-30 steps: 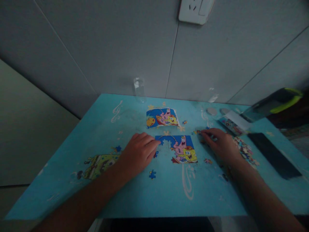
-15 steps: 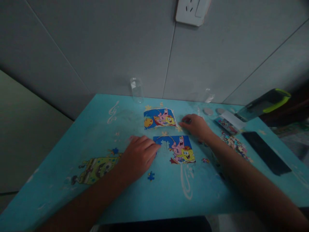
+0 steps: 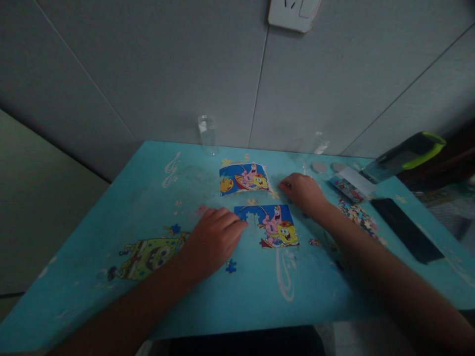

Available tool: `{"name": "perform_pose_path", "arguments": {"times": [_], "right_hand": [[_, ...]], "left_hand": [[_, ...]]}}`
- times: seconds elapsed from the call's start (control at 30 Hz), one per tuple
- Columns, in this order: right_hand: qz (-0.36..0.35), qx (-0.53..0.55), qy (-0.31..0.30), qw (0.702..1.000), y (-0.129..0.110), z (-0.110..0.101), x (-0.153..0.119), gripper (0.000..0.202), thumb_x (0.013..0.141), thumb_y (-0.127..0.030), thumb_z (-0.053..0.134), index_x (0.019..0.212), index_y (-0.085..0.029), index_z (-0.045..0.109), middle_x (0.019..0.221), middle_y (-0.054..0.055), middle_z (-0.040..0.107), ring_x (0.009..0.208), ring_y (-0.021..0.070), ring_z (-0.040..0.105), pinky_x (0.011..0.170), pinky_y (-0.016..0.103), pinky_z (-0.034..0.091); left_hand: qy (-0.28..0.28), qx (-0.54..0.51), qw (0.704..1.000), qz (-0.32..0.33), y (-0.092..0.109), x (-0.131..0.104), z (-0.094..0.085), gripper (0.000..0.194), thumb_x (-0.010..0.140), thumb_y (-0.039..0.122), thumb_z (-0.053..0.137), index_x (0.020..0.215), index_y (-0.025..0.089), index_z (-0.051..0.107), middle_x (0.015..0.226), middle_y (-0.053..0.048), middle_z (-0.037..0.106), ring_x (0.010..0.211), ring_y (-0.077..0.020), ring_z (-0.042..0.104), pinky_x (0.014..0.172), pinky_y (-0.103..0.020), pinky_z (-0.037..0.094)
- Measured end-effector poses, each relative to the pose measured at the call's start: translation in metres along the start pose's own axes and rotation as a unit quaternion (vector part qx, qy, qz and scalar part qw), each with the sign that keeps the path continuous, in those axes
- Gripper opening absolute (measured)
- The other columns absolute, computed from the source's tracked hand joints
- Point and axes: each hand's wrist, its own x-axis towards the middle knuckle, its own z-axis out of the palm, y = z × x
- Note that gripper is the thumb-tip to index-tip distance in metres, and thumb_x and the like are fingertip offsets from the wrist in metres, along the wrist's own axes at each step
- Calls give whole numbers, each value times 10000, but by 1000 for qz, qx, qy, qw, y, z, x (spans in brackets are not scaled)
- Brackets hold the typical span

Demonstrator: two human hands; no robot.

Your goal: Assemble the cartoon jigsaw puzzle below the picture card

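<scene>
A partly assembled jigsaw puzzle (image 3: 285,232) with a pink starfish and a yellow sponge character lies flat in the middle, gaps at its left side. Over its left edge rests my left hand (image 3: 217,237), fingers bent and pressed together; whatever lies under them is hidden. My right hand (image 3: 302,195) is beyond the puzzle's upper right corner, thumb and fingers pinched near the table. Something small may be between them, too dark to name. A slightly curved picture sheet (image 3: 245,179) with the same scene lies behind the puzzle. One loose blue puzzle piece (image 3: 230,266) lies near my left hand.
A sponge-character figure (image 3: 152,257) shows partly behind my left forearm. At right are a pile of puzzle pieces (image 3: 358,220), a small printed box (image 3: 349,188), a dark flat slab (image 3: 406,230) and a bottle (image 3: 404,155). A clear container (image 3: 208,136) stands by the wall.
My right hand's fingertips have drawn closer together and shifted slightly right, away from the picture sheet. The left hand stays at the puzzle's edge. The whole view has tilted a little.
</scene>
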Motion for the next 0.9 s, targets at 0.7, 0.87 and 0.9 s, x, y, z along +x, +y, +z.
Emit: {"name": "perform_pose_path", "arguments": {"times": [0.7, 0.87, 0.9], "right_hand": [[198, 145, 294, 924, 46, -42, -89, 261, 947, -461, 650, 972, -229, 766, 880, 55, 762, 752, 230, 693, 712, 372, 539], [127, 159, 214, 955, 36, -38, -90, 211, 966, -416, 629, 942, -251, 759, 889, 39, 762, 766, 215, 699, 705, 355, 564], [96, 167, 192, 962, 31, -36, -91, 195, 971, -398, 625, 951, -253, 754, 912, 43, 763, 793, 218, 704, 702, 350, 574]], "left_hand": [[-20, -67, 997, 38, 17, -3, 7, 156, 975, 133, 576, 1088, 169, 677, 923, -38, 669, 889, -214, 568, 799, -381, 433], [-15, -77, 996, 52, 23, -3, 7, 205, 983, 131, 548, 1147, 173, 664, 972, -48, 671, 912, -219, 569, 813, -385, 441], [-14, -77, 995, 54, 24, -3, 6, 210, 984, 134, 545, 1153, 174, 662, 977, -50, 671, 914, -221, 569, 812, -385, 442]]}}
